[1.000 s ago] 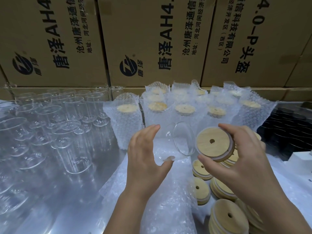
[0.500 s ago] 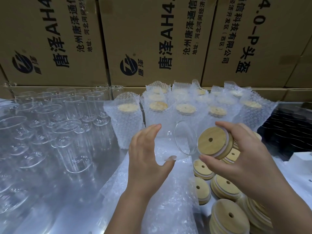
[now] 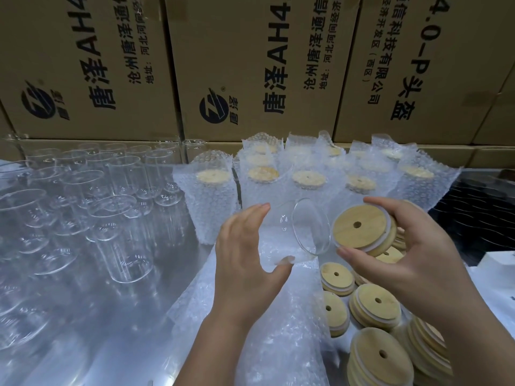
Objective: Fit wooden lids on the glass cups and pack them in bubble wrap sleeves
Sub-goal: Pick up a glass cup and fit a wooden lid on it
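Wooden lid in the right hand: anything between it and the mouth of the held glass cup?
Nothing visible. The right hand holds the wooden lid just right of the glass cup, whose open mouth the left hand tilts toward it; the space between them is clear.

Shiny table [image 3: 92,344], packed: empty glass cups [image 3: 122,235] crowd nine o'clock, sleeved cups [image 3: 213,201] stand at twelve, loose wooden lids [image 3: 374,305] pile up at four, flat bubble wrap sleeves [image 3: 278,344] lie at six.
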